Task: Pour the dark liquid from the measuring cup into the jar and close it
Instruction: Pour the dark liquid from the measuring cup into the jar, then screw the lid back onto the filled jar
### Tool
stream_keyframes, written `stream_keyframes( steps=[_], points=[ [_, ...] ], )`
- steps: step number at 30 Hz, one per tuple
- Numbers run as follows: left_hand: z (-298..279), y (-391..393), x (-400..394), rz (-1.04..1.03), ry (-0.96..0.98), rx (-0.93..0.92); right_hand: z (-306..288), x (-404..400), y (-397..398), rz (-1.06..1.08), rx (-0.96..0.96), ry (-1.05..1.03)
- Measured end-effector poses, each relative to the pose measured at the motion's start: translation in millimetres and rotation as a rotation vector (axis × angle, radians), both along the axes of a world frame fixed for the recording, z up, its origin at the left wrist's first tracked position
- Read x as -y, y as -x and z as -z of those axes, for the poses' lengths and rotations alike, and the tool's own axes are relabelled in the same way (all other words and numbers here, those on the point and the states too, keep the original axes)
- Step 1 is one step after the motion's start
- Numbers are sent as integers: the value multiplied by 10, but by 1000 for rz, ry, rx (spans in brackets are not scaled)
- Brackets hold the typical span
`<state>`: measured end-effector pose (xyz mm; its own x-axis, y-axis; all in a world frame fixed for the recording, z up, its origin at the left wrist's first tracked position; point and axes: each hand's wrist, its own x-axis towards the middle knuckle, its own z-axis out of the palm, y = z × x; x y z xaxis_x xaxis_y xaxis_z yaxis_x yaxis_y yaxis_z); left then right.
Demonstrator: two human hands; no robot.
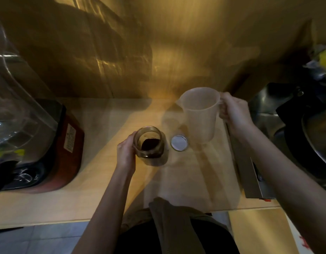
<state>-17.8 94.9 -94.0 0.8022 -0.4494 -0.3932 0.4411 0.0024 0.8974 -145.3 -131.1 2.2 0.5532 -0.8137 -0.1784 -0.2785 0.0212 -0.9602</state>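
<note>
We had the jar (pixel 150 143) on the table (pixel 96 180), left hand (pixel 126 153) wrapped around it for steadiness. Right hand (pixel 233 112) gripped the measuring cup (pixel 200 114) upright just behind-right of the jar, apparently emptied. Lid (pixel 179 143) sat just right of the jar, handy for closing.

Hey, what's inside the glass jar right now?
The jar, open and steadied by the left hand, holds dark liquid low down. Its exact level is hard to judge through the dim glass. Its lid lies beside it on the counter.
</note>
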Motion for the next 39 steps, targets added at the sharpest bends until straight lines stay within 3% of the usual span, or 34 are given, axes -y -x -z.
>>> stream_keyframes(
  steps=[13, 25, 33, 39],
  points=[
    [407, 22, 111, 78, -290, -40, 737, 254, -339, -143, -107, 30],
    [682, -32, 195, 161, -326, 20, 1259, 319, -581, -135, -147, -113],
    [746, -42, 167, 206, -311, 77, 1422, 273, -506, -95, -199, -81],
    [752, -73, 161, 229, -423, 150, 1549, 208, -387, 336, -170, -123]
  ],
)
